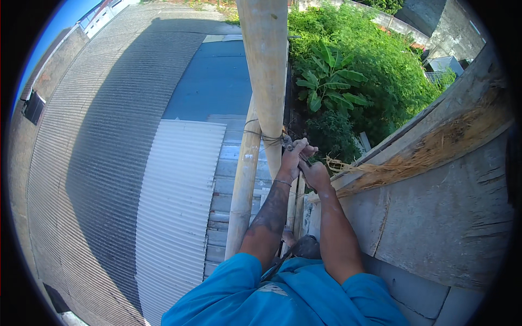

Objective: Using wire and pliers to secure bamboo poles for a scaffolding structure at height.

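My left hand point(297, 155) and right hand point(315, 175): drawn close together, well forward of my body.

My left forearm point(271, 212), dark with tattooing, slants up and inward to a wrist bearing a thin band point(283, 182); that hand sits farther out, pale dust on its skin, fingers bent rightward, full closure not verifiable. My right forearm point(338, 225) leans leftward as it rises; its hand lies just beside the other and nearer to me, fingers curled inward. Both elbows appear nearly straight.

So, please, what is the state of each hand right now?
Left hand: closed around the metal tool, near its head.
Right hand: closed on the same tool, lower down.
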Motion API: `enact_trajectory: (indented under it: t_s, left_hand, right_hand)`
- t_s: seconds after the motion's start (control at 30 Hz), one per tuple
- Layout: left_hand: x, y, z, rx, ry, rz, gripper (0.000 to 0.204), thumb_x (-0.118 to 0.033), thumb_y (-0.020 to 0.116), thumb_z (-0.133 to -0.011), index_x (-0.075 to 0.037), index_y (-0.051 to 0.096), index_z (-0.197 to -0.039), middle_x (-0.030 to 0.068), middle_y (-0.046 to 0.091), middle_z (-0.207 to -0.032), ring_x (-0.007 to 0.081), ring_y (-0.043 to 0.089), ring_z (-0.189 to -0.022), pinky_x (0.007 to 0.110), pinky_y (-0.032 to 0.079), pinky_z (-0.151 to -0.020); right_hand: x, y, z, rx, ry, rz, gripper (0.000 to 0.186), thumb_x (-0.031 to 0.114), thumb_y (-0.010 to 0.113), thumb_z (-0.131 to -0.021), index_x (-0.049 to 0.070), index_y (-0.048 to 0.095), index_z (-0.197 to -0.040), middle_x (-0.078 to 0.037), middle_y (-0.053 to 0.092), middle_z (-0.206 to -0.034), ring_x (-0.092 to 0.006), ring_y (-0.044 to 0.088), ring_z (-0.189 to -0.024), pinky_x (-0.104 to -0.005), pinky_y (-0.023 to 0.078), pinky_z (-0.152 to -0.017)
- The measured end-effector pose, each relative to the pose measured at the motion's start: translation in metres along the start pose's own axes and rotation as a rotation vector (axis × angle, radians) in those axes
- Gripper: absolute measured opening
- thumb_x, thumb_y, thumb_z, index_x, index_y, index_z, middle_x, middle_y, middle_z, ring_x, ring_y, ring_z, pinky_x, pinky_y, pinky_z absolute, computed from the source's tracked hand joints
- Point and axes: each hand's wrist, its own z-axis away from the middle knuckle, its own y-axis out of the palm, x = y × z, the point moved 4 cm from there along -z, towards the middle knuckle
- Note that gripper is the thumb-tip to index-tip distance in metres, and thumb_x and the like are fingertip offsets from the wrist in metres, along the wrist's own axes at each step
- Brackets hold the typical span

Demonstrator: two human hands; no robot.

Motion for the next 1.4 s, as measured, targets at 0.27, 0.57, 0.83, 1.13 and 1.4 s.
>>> enact_trajectory:
  t_s: [0.27,0.57,0.83,1.13,1.4]
  left_hand:
    - [-0.009,0.009,0.009,-0.066,-0.026,0.017,0.04,-0.041,0.057,-0.087,-0.015,0.039,-0.063,-0.0042,0.031,-0.05,0.0117,0.036,-0.042,0.031,0.036,-0.045]
    - [0.005,0.002,-0.017,-0.517,0.116,-0.155,0.039,-0.038,0.054,-0.088,-0.006,0.05,-0.066,0.0075,0.053,-0.056,0.0196,0.051,-0.046,0.036,0.045,-0.049]
    - [-0.012,-0.022,0.01,-0.589,0.063,-0.763,0.035,-0.031,0.061,-0.079,0.004,0.057,-0.079,0.0129,0.063,-0.076,0.0237,0.061,-0.066,0.035,0.049,-0.061]
    - [0.014,-0.054,-0.019,-0.592,0.294,-0.852,0.039,-0.03,0.05,-0.086,0.001,0.053,-0.062,0.0078,0.055,-0.054,0.017,0.056,-0.046,0.033,0.045,-0.047]
    - [-0.016,-0.029,0.019,-0.276,0.127,-0.718,0.034,-0.032,0.054,-0.087,-0.004,0.057,-0.068,0.0065,0.059,-0.058,0.0176,0.059,-0.053,0.031,0.048,-0.053]
  right_hand:
    - [0.02,-0.006,0.054,-0.318,-0.064,-0.062,0.05,0.048,0.058,-0.08,-0.001,0.06,-0.083,-0.013,0.06,-0.069,-0.0281,0.059,-0.063,-0.0381,0.047,-0.059]
    - [0.019,0.003,0.037,-0.382,-0.135,0.38,0.025,0.021,0.058,-0.079,0.009,0.055,-0.101,-0.013,0.06,-0.087,-0.0312,0.06,-0.079,-0.0424,0.047,-0.069]
    - [0.01,0.054,0.038,-0.069,-0.405,-0.058,0.018,0.017,0.06,-0.078,0.0,0.06,-0.085,-0.021,0.062,-0.084,-0.0384,0.06,-0.084,-0.0431,0.048,-0.07]
    - [-0.009,0.088,-0.008,-0.088,-0.536,-0.28,0.021,0.019,0.068,-0.076,0.002,0.062,-0.084,-0.013,0.063,-0.075,-0.0228,0.062,-0.07,-0.0344,0.046,-0.06]
    - [0.009,0.044,0.031,0.216,-0.32,-0.478,0.024,0.023,0.068,-0.075,0.0,0.06,-0.075,-0.008,0.06,-0.066,-0.0215,0.059,-0.06,-0.0361,0.045,-0.054]
